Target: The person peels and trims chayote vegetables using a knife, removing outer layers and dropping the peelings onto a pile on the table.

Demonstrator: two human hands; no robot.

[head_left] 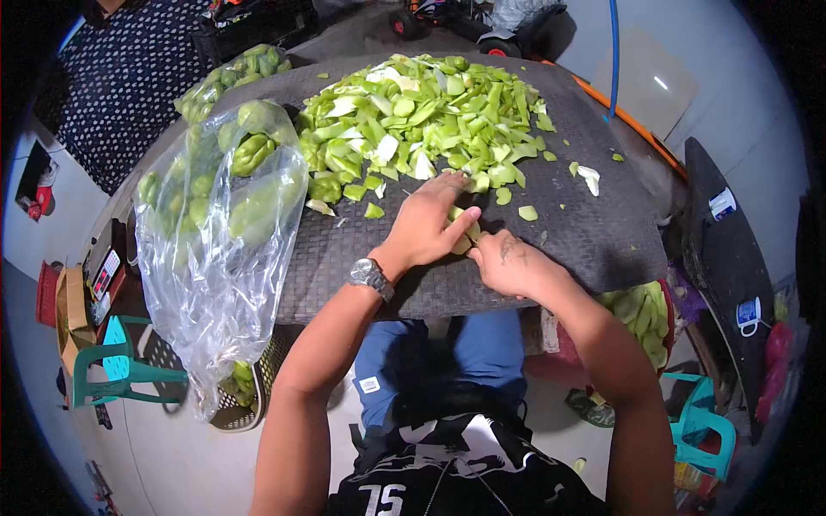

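Near the front edge of the dark woven table point(344, 258), my left hand point(430, 219) is closed around a pale green vegetable piece point(465, 230). My right hand point(514, 262) touches the near end of that piece, its fingers wrapped round something mostly hidden in the fist. Just beyond my hands rises a large heap of cut green vegetable pieces and peels point(430, 112). Left of the heap lies a clear plastic bag point(224, 224) with whole green vegetables inside, its gathered end hanging over the table's edge.
Another bag of green vegetables point(249, 69) lies at the back left, near a person in patterned clothing point(129, 77). Below the table are a basket point(249, 404), a container of green slices point(641, 322) and teal stools point(129, 370). Mugs point(748, 316) stand at the right.
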